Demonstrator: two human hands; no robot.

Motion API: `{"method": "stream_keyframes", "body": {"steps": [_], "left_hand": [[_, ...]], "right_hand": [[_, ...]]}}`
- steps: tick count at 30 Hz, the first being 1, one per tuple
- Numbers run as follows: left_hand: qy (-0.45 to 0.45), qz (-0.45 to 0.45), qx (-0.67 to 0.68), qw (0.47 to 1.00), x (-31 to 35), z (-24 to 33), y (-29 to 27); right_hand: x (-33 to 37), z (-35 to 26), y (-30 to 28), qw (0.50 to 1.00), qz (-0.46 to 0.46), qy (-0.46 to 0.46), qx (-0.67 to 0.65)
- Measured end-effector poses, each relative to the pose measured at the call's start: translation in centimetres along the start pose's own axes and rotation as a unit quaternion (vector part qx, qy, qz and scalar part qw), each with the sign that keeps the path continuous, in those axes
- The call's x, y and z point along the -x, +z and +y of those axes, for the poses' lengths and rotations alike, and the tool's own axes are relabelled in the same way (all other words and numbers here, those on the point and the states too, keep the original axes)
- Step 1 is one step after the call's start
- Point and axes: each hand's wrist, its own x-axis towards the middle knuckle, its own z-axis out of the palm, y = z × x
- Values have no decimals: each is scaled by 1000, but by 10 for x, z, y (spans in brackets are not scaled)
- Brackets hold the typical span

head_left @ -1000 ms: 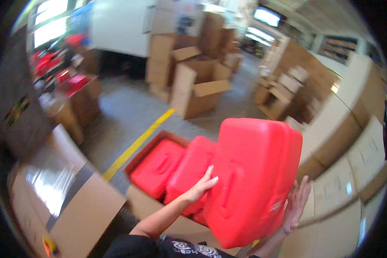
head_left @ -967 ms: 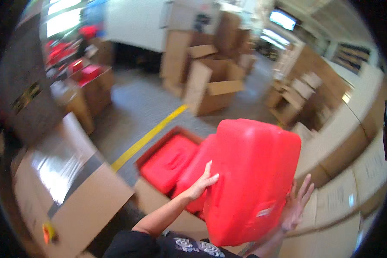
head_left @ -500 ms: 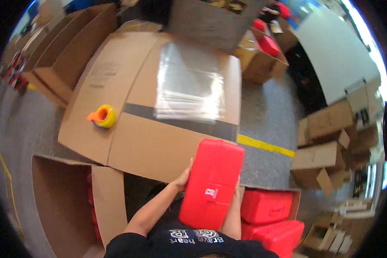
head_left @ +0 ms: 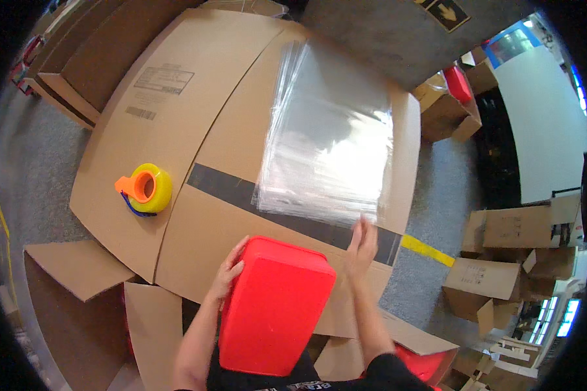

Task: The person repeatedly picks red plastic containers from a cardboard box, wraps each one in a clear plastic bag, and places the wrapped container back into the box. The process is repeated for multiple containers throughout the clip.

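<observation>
Since half a second ago the red container (head_left: 275, 306) has dropped lower and closer to my chest, and my right hand (head_left: 362, 244) has come off it. Now my left hand (head_left: 228, 274) alone grips the container's left edge, fingers curled round it. The right hand is open, fingers spread, just right of the container's top corner, reaching toward the stack of clear plastic bags (head_left: 329, 143) beyond it. The container's long axis runs from my body toward that stack. The tape roll (head_left: 145, 189) sits well left of the container
</observation>
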Motion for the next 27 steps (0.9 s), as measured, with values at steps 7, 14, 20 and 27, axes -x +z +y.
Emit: {"method": "stream_keyframes", "body": {"steps": [7, 14, 20, 27], "left_hand": [[80, -44, -169, 981, -36, 25, 8], [92, -132, -153, 975, -64, 31, 18], [137, -66, -96, 984, -52, 24, 14], [136, -111, -54, 983, -53, -17, 55]], "right_hand": [[-197, 21, 95, 823, -337, -239, 390], [-217, 39, 115, 758, -260, -369, 470], [-214, 24, 89, 849, -140, -345, 375], [-104, 22, 45, 779, -335, -450, 281]]}}
